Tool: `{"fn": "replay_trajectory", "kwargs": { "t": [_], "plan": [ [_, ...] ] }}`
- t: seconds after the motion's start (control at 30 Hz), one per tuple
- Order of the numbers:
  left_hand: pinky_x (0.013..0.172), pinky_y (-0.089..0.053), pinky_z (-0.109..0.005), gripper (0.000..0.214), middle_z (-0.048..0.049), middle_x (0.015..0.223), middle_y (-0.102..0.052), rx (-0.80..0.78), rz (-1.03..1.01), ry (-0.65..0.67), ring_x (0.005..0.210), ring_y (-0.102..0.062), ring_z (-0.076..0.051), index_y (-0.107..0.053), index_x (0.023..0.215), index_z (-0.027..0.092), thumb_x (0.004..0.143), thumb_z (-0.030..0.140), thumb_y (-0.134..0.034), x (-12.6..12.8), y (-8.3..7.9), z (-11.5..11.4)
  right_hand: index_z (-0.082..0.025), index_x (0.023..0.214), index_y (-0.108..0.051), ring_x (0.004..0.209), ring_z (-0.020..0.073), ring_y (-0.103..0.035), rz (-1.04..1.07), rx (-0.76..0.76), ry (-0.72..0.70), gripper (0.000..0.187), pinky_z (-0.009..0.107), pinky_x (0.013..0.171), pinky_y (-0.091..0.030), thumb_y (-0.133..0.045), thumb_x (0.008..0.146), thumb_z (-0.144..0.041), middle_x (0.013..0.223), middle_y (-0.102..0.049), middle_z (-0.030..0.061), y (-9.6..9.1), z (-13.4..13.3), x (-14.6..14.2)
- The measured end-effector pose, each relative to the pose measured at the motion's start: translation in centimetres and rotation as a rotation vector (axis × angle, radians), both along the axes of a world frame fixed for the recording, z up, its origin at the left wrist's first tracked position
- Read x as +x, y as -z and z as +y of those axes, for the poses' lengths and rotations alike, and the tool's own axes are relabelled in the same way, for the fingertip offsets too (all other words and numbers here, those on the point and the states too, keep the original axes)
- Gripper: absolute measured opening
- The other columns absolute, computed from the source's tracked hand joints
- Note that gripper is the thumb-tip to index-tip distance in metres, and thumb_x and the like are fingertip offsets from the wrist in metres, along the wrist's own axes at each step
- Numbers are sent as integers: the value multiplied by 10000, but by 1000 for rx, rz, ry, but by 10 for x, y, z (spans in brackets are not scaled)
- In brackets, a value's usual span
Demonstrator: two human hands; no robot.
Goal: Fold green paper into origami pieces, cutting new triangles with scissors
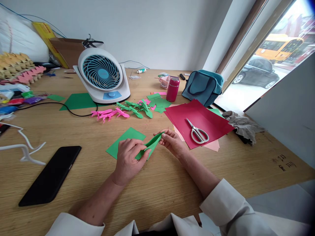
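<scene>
A narrow folded piece of green paper (152, 144) is held just above the wooden table (157, 190) between both hands. My left hand (129, 159) pinches its near end, fingers curled. Its far tip is pinched by my right hand (172, 141). A flat green paper square (123, 140) lies on the table just behind my left hand. Beyond it lie several finished folded shapes, pink ones (108, 114) and green ones (136, 108).
White-handled scissors (198, 132) rest on red sheets (197, 119) at the right. A black phone (50, 175) lies at the left. Further back stand a desk fan (102, 75) with its cable, a red bottle (172, 89) and a blue bag (203, 86).
</scene>
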State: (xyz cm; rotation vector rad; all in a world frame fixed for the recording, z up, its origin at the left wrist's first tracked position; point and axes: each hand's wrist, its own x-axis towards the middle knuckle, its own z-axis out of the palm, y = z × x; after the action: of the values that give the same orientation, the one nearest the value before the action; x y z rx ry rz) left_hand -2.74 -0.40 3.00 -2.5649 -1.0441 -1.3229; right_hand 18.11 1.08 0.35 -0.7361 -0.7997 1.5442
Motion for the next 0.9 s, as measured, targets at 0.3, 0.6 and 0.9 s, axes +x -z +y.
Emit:
{"fn": "replay_trajectory", "kwargs": {
  "t": [0.3,0.6,0.9],
  "plan": [
    [771,-409,-381,97,-34,820,-662,25,8,9,758,-594,-191,-611,789,200,848,203,-688,-1,-2,0,-197,806,-739,587,68,-591,25,-12,40,245,166,571,-473,-878,663,-340,678,-677,-17,0,0,0],
    [771,-410,-377,93,-31,825,-666,27,18,-4,762,-596,-188,-615,790,205,855,218,-680,-1,-1,0,-193,805,-732,574,75,-593,15,-17,51,280,175,574,-490,-881,656,-376,612,-653,-26,0,0,0],
    [768,-417,-380,97,-32,822,-672,22,27,-11,757,-599,-191,-614,782,213,856,229,-675,0,-2,0,-198,777,-731,566,83,-580,-13,-35,78,295,197,574,-497,-884,641,-410,626,-648,-20,-1,1,0]
  ]
}}
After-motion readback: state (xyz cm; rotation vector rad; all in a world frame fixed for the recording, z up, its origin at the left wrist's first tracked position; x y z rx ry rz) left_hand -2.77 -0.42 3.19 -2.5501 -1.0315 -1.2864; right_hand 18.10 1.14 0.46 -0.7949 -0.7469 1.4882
